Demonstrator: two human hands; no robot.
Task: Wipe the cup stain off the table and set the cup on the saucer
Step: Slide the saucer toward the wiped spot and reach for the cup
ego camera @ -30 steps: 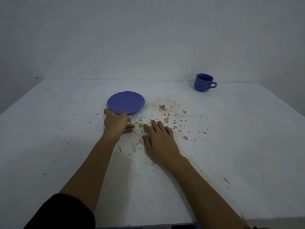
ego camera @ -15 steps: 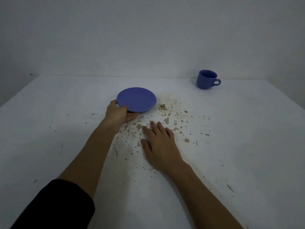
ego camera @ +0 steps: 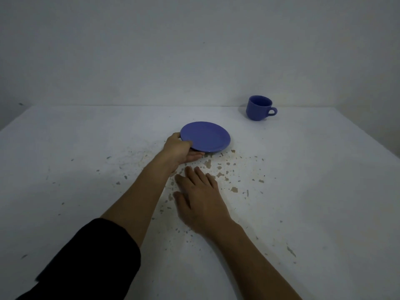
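Saucer (ego camera: 205, 136), blue, is gripped at its near-left rim by our left hand (ego camera: 178, 150): thumb on top of the rim, fingers curled beneath it. We cannot tell for certain whether the saucer rests on the table (ego camera: 324, 191) or sits slightly above it; the far edge looks close to the surface and a shadow lies under its right side.

Right hand (ego camera: 200, 197) lies palm down on the table, fingers extended and slightly spread, grasping nothing. It sits nearer to us than the saucer, just right of the left forearm, fingertips pointing toward the saucer but apart from it.

Stain (ego camera: 225, 172): brown flecks and blotches scattered over the white tabletop, densest between the right fingertips and the near edge of the saucer, thinning out to the right and toward us. Some flecks lie directly under the right hand's outline; a few grey marks are scattered further left.

Cup (ego camera: 258, 108), blue, stands upright near the far edge of the table, close to the wall (ego camera: 194, 50), handle pointing right. It is well apart from the saucer, behind and to the right of it, touched by neither hand.

Dark sleeve (ego camera: 91, 260) covers our left upper forearm; right forearm is bare
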